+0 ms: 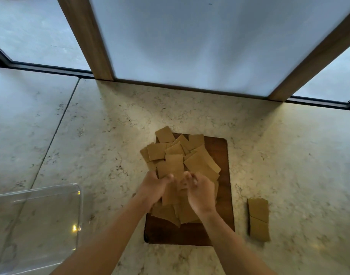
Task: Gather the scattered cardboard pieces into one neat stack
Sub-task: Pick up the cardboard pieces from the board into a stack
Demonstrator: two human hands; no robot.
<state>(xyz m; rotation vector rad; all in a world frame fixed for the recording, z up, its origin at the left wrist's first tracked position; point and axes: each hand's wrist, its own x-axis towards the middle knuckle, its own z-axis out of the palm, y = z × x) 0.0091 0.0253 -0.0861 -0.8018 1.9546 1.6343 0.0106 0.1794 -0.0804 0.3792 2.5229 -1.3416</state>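
Observation:
Several tan cardboard pieces (182, 157) lie in a loose, overlapping heap on a dark wooden board (217, 147). Two more cardboard pieces (258, 219) lie end to end on the counter, to the right of the board. My left hand (153, 187) and my right hand (199, 192) meet over the near half of the heap. Their fingers pinch a cardboard piece (171, 192) between them. The picture is blurred around the fingertips. The hands and forearms hide part of the heap.
A clear plastic tray (51, 197) sits at the near left on the pale marble counter (110, 126). Frosted window panes with wooden frames (87, 36) rise behind the counter. The board's near end (180, 235) is bare wood.

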